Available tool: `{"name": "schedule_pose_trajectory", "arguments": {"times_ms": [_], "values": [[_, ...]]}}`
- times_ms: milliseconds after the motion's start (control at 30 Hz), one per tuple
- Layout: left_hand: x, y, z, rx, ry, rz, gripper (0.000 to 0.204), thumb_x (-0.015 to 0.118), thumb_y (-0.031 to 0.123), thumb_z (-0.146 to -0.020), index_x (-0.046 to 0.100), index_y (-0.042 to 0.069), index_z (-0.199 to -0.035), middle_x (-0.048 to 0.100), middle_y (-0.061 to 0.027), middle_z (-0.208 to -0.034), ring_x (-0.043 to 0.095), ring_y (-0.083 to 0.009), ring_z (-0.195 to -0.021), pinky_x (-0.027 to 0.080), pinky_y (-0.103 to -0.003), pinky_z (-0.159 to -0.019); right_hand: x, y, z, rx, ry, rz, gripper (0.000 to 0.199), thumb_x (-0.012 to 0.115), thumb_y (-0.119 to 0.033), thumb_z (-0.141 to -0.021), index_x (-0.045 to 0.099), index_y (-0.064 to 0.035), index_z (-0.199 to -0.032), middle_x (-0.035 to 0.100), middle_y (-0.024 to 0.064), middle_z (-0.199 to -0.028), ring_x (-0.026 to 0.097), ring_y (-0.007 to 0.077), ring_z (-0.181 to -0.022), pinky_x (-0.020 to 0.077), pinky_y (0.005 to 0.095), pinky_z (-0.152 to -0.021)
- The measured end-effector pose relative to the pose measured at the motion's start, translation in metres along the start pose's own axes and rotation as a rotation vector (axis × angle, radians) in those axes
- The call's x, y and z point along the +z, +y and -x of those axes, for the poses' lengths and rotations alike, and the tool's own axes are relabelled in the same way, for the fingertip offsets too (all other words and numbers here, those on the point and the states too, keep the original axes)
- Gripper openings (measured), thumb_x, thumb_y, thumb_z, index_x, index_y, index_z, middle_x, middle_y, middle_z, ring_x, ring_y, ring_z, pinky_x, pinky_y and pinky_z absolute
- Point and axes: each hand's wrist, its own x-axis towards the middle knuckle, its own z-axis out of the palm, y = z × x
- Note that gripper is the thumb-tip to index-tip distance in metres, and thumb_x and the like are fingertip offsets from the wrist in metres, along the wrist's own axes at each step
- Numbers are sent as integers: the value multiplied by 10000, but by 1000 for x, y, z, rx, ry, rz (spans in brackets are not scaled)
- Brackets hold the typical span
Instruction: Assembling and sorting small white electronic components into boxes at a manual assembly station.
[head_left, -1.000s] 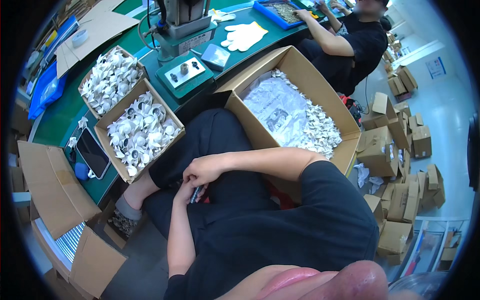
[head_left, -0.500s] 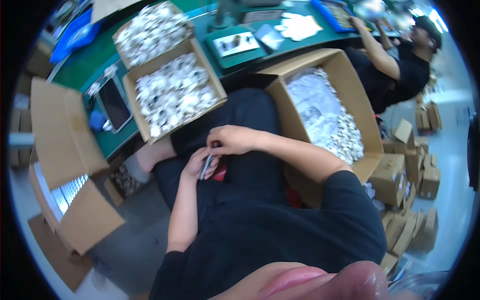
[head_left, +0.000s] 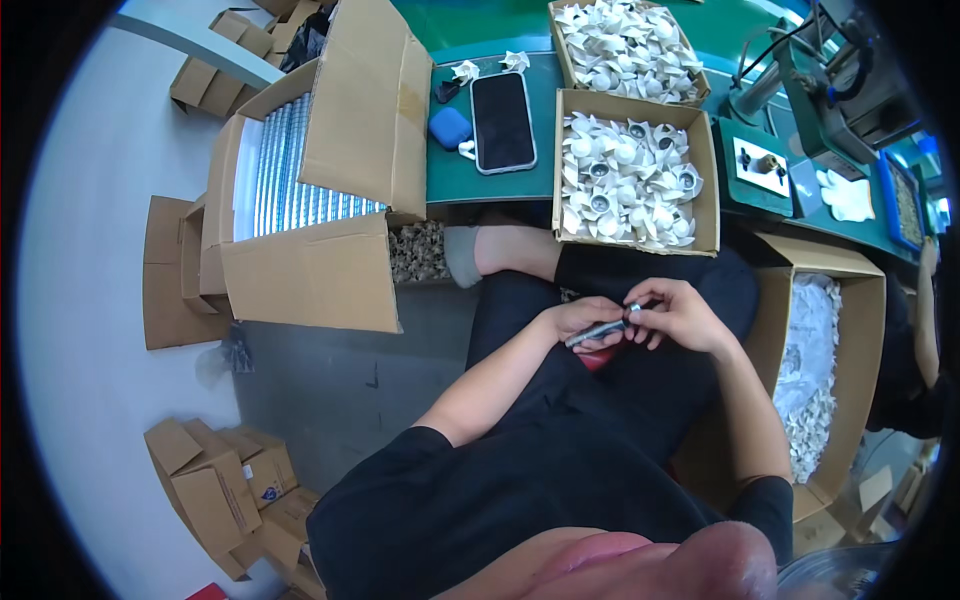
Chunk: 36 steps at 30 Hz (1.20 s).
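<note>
Slim metal rod pinched at lap level: left hand grip closed around lower end, right hand fingertips closed on upper end.

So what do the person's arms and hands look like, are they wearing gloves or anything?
No gloves. The left hand and the right hand are bare, and no ring, watch or bracelet can be made out. Both forearms are bare too. The person wears a black short-sleeved shirt; its sleeves end above the elbows, one at the left arm and one near the right upper arm by the picture's lower edge.
</note>
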Motion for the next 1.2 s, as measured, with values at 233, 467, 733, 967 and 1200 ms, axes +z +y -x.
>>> {"name": "schedule_pose_trajectory", "arguments": {"times_ms": [233,467,733,967,1200], "values": [[16,5,-21,-364,249,-515,344,566,340,-1040,692,20,-1025,642,-39,-735,484,-71,-420,381,-234,-327,-11,-6,4,-84,-111,699,185,736,-62,-908,694,26,-1065,716,95,-926,713,155,-759,582,260,-596],[18,8,-24,-437,280,-679,335,586,344,-1022,704,32,-990,644,-6,-722,478,-55,-421,371,-227,-326,-91,-70,114,-531,288,212,283,773,-148,-897,693,46,-1086,702,102,-859,697,142,-723,595,259,-590],[14,5,-26,-501,290,-667,333,598,359,-1017,697,40,-1024,653,2,-756,478,-50,-423,365,-227,-327,-145,-82,37,-463,1048,453,355,777,-193,-902,689,48,-1148,692,63,-886,663,120,-717,584,252,-549],[17,5,-21,-449,367,-692,314,592,320,-1024,697,24,-1009,668,-13,-759,489,-46,-431,354,-222,-325,-143,-89,17,-519,1104,440,373,813,-240,-868,711,36,-1097,701,83,-855,642,116,-595,538,269,-499],[14,9,-30,-500,354,-694,312,590,329,-1024,688,36,-980,664,-1,-749,485,-48,-429,350,-214,-328,-146,-114,15,-394,1061,665,369,813,-250,-837,727,51,-1033,724,125,-767,651,168,-509,547,290,-523]]}}
